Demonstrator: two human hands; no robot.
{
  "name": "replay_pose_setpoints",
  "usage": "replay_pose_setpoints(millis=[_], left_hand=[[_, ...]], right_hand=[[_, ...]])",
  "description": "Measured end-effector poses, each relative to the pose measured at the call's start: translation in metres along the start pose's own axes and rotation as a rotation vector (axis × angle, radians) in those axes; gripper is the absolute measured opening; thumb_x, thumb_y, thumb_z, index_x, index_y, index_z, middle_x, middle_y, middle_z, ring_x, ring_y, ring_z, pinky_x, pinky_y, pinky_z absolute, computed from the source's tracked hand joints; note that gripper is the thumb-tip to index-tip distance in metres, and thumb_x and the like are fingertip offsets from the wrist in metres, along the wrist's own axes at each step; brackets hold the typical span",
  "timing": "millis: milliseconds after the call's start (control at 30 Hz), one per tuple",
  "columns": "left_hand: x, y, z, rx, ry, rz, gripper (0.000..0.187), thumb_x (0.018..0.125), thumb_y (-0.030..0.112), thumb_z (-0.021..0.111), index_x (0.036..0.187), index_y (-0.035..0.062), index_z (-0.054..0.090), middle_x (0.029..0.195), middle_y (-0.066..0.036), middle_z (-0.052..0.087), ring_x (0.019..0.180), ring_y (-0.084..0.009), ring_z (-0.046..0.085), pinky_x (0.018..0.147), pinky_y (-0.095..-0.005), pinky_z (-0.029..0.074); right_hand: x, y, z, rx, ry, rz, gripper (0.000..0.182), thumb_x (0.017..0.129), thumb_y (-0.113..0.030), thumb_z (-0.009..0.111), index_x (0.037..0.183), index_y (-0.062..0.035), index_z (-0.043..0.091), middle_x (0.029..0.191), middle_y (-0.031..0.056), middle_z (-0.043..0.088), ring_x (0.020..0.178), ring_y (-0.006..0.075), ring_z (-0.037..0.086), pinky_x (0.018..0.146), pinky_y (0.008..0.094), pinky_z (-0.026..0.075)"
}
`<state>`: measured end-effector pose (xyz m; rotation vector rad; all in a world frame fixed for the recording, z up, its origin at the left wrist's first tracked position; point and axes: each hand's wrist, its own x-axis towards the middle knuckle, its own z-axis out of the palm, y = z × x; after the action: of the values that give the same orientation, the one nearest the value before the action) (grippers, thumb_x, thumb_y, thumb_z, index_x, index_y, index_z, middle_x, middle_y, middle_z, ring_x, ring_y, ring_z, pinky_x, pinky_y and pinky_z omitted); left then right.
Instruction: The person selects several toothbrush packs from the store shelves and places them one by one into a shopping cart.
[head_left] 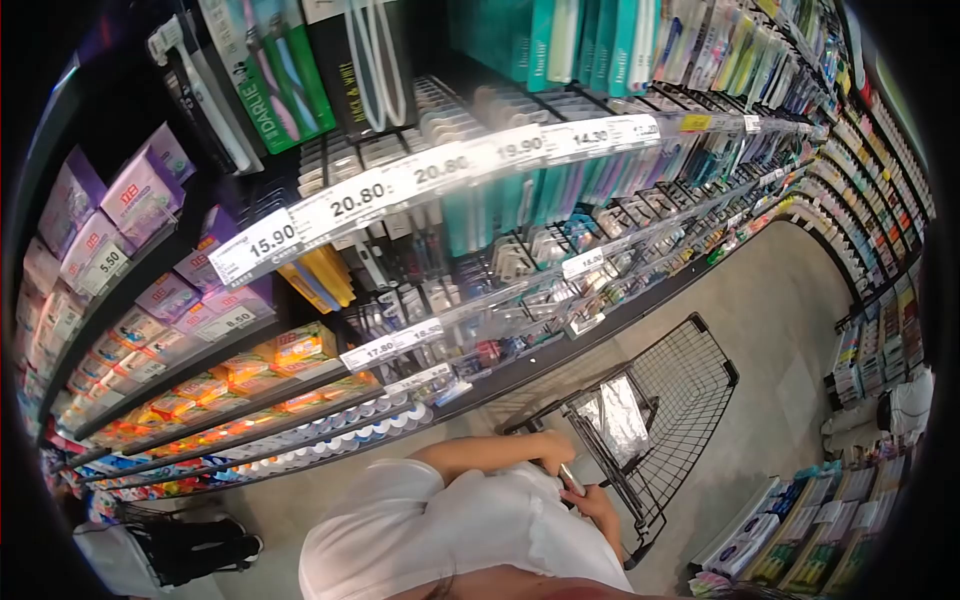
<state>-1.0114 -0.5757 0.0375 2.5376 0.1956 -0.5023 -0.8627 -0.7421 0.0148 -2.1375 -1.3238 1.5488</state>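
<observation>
Close in front of my white shirt, both hands are drawn together near the handle end of a black wire shopping cart (690, 400). My left hand (553, 452) is closed at the upper end of a slim, pale-edged object (571, 480). At its lower end, the fingers of my right hand (597, 506) are closed around it. Its kind cannot be made out, as it is small and partly covered by the fingers. Inside the cart, just beyond my hands, lies a shiny silver package (615, 418).
A long shelf with price labels (357, 203) and hanging toothbrush packs (270, 75) runs across my left and front. Purple and orange boxes (303, 347) fill its left end. More stocked shelves (830, 520) stand at right. Another person's dark-trousered legs (200, 550) show at lower left.
</observation>
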Motion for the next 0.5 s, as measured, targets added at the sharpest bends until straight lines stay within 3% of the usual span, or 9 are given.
replay_pose_setpoints(millis=[67,367,500], left_hand=[[-0.014,0.002,0.009,0.012,0.066,-0.018,0.028,0.056,0.027,0.067,0.073,0.0050,0.068,0.074,-0.016,0.065,0.073,-0.0331,0.064,0.065,-0.0436,0.051],[-0.050,-0.010,0.018,-0.001,-0.099,0.039,0.034,0.056,0.032,0.070,0.079,0.0065,0.069,0.080,-0.015,0.066,0.078,-0.0323,0.064,0.068,-0.0427,0.051],[-0.058,-0.016,0.016,-0.038,-0.129,0.025,0.035,0.056,0.033,0.071,0.082,0.0091,0.070,0.083,-0.014,0.066,0.080,-0.0319,0.064,0.069,-0.0428,0.051]], right_hand=[[0.003,0.004,0.016,0.026,0.007,-0.025,0.059,0.066,-0.057,0.070,0.062,0.0005,0.062,0.051,0.0080,0.056,0.043,0.0156,0.056,0.044,0.0286,0.045],[-0.029,-0.055,0.050,-0.035,0.003,0.043,0.058,0.069,-0.055,0.068,0.072,0.0027,0.064,0.052,0.0112,0.058,0.046,0.0182,0.059,0.046,0.0305,0.046],[-0.018,-0.049,0.062,-0.083,-0.009,0.071,0.056,0.069,-0.056,0.067,0.079,0.0001,0.066,0.060,0.0164,0.061,0.055,0.0260,0.063,0.053,0.0353,0.048]])
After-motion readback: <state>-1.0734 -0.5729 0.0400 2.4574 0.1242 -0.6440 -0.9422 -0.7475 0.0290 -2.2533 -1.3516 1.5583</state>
